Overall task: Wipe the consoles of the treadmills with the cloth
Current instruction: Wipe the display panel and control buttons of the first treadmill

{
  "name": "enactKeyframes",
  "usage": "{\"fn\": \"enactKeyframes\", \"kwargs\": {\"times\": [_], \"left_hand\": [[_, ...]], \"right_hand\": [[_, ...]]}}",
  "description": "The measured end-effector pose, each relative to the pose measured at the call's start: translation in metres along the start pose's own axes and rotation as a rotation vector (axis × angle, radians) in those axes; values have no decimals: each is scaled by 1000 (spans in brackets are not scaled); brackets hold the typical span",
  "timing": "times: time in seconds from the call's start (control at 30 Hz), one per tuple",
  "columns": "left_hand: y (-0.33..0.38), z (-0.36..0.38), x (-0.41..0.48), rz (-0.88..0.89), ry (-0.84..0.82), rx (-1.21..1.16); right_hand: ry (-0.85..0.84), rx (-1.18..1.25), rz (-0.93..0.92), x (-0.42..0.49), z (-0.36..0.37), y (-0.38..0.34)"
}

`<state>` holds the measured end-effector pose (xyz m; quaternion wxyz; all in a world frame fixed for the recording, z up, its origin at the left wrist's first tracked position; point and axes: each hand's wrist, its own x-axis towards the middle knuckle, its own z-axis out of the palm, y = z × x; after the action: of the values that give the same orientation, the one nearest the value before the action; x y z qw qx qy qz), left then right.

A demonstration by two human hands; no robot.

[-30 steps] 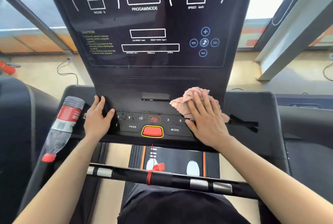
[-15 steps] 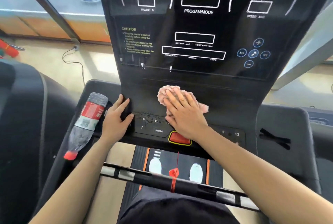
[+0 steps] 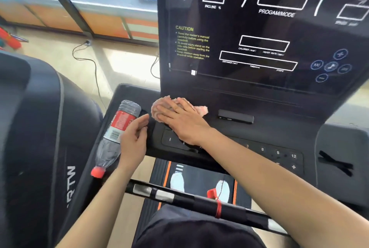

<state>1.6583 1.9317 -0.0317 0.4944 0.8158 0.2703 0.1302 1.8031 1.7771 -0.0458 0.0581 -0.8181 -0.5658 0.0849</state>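
My right hand (image 3: pixel 180 120) lies flat, fingers spread, pressing the pink cloth (image 3: pixel 159 109) onto the sloped lower deck of the treadmill console (image 3: pixel 259 108), at its left end. The cloth is bunched under my palm; its long axis runs left to right along the deck, with a rounded lump past my fingertips toward the left and a small tail poking out on the right, toward the dark slot bar (image 3: pixel 235 117). My fingers point up and left, toward the foot of the upright display panel (image 3: pixel 259 28).

Just left of the cloth the deck drops into the side tray, where a plastic bottle (image 3: pixel 117 134) lies tilted, base up near the panel and red cap (image 3: pixel 98 172) down toward me. My left hand (image 3: pixel 134 138) rests half open against the tray's inner edge, beside the bottle and touching its label side; it grips nothing that I can see. My two hands are near each other, not touching.

To the right, the deck runs bare past the slot bar, and the row of number keys (image 3: pixel 277 153) along the front edge lies uncovered. Upward, the display panel closes the deck off. Below the front edge sits the handlebar (image 3: pixel 189 200), with a red cord (image 3: pixel 217 205) tied round it.
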Motion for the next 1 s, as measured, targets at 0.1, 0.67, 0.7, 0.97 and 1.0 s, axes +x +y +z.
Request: {"fn": "enactKeyframes", "kwargs": {"times": [0.1, 0.67, 0.7, 0.97, 1.0], "left_hand": [[-4, -7, -1, 100, 32, 58], [12, 29, 86, 1149, -716, 1028], [11, 29, 84, 1129, -707, 1031], [1, 30, 26, 777, -525, 973], [0, 32, 17, 725, -488, 958]], "right_hand": [[14, 69, -19, 3, -5, -12], [313, 116, 744, -171, 26, -56], [296, 116, 770, -174, 27, -59], [243, 66, 828, -189, 33, -74], [240, 65, 821, -191, 34, -74]]}}
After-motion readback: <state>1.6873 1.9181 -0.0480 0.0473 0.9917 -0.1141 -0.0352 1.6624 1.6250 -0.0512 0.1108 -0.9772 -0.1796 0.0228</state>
